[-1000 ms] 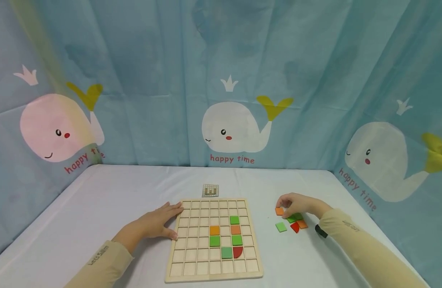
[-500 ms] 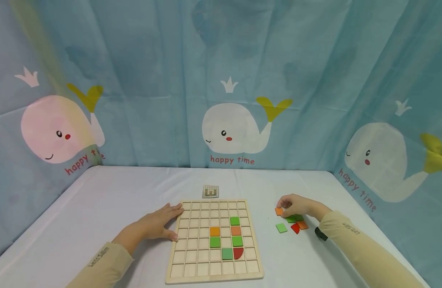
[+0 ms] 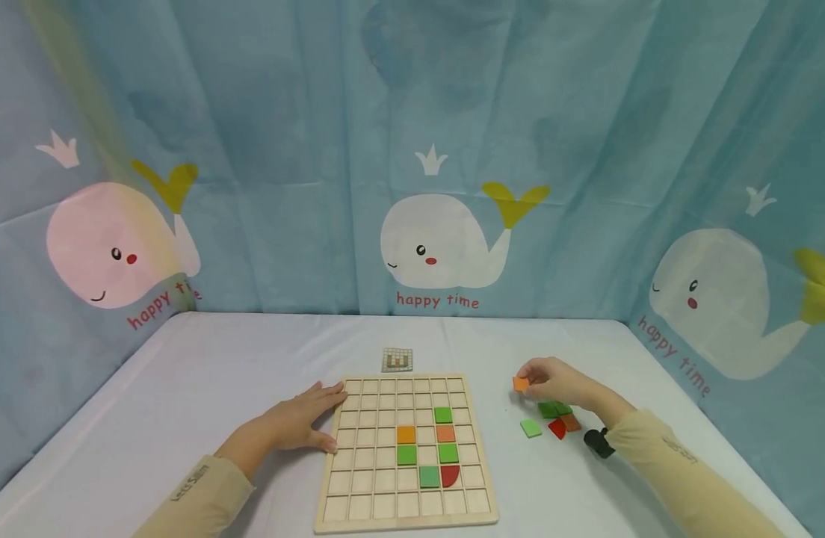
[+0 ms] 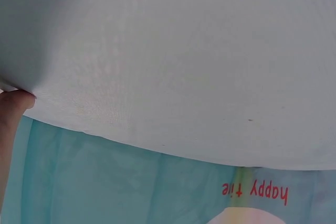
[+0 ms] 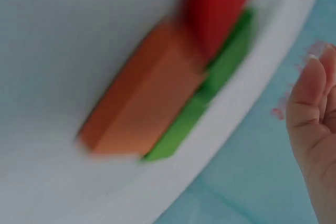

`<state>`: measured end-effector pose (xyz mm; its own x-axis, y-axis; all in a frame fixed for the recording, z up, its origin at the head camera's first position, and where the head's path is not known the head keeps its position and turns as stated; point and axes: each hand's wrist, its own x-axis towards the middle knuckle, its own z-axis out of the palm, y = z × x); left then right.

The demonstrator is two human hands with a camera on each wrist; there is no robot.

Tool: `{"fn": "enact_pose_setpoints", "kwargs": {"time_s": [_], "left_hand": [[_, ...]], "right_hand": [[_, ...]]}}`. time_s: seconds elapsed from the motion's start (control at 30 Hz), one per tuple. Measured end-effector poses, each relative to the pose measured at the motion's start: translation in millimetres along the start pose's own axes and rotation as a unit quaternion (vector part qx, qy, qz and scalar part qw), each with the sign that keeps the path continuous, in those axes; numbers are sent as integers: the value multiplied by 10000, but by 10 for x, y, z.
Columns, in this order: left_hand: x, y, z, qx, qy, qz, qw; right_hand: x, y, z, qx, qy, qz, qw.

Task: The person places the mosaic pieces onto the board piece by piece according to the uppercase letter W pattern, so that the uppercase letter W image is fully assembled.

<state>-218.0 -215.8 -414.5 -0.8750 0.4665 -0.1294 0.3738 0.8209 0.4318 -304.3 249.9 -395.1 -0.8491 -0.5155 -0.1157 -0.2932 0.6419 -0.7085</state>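
Note:
A wooden grid board (image 3: 363, 457) lies on the table with orange, green and red tiles in some of its cells. My left hand (image 3: 294, 422) rests at the board's left edge, fingers spread, thumb touching the side. Off to the board's right, my right hand (image 3: 560, 382) pinches an orange square tile (image 3: 520, 384) slightly above the table. Below that hand lie green tiles (image 3: 554, 409), a red quarter-round tile (image 3: 557, 428), another orange tile (image 3: 571, 423) and a light green tile (image 3: 530, 428). The right wrist view shows blurred orange (image 5: 152, 98), red and green tiles close up.
A small card (image 3: 397, 359) with a grid pattern lies behind the board. A black object (image 3: 597, 443) is by the right sleeve. A blue curtain (image 3: 285, 254) with whale prints hangs around the white table (image 3: 251, 351).
My right hand has lifted the orange square tile off the table, away from the other tiles. The left hand stays at the board's edge. The head view has shifted slightly.

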Motion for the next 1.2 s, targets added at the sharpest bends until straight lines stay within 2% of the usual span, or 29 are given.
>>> {"fn": "enact_pose_setpoints", "kwargs": {"time_s": [0.2, 0.37, 0.57, 0.9, 1.2], "left_hand": [[3, 11, 7, 41, -8, -73, 10000], [-9, 23, -9, -1, -81, -107, 9999], [-20, 6, -10, 43, -51, -78, 9999], [-14, 37, -7, 19, -85, -84, 9999], [1, 13, 3, 18, -85, -85, 9999]], "right_hand": [[-144, -277, 97, 1003, 381, 43, 9942], [-227, -502, 227, 1765, 650, 14, 9821], [-268, -727, 421, 2193, 1093, -30, 9695], [-301, -878, 715, 2327, 949, 172, 9677], [-300, -981, 897, 2480, 552, 254, 9669]]}}
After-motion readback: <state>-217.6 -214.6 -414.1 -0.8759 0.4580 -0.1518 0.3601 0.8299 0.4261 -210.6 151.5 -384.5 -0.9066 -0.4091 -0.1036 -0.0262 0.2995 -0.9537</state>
